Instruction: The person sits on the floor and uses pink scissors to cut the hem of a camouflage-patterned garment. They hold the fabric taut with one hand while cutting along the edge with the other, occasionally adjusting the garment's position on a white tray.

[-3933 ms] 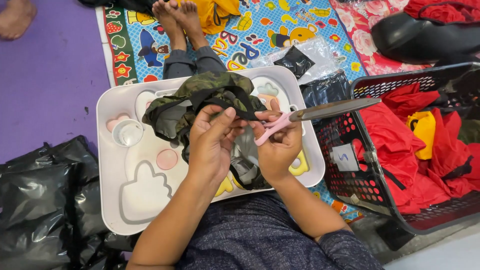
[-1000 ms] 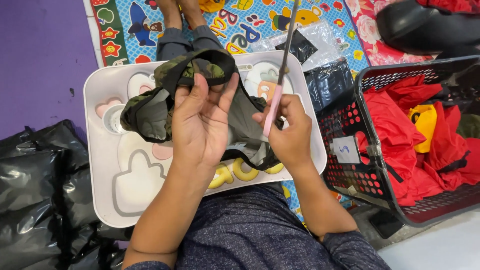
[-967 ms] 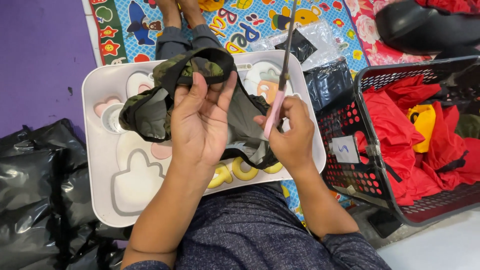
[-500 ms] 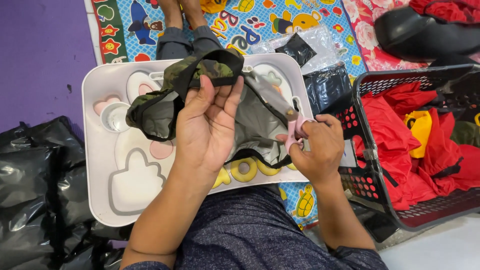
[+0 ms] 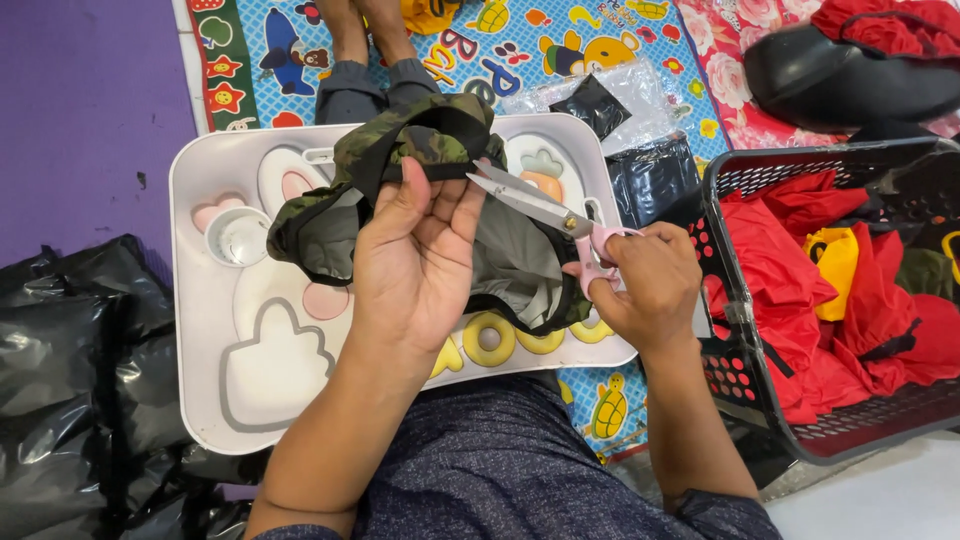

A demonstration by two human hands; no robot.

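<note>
Because the camouflage garment (image 5: 440, 200) is thin, limp cloth with black elastic edging, it looks light and floppy and will likely sag unless kept taut, so the left hand (image 5: 415, 255) grasps it by the black band, fingers spread behind the fabric, above the white lap tray (image 5: 210, 390). The right hand (image 5: 640, 285) is clenched through the pink handles of small scissors (image 5: 545, 215), whose open blades point at that band. A black basket (image 5: 760, 380) of red garments (image 5: 800, 270) crowds the right elbow, and black plastic bags (image 5: 80, 360) lie left.
</note>
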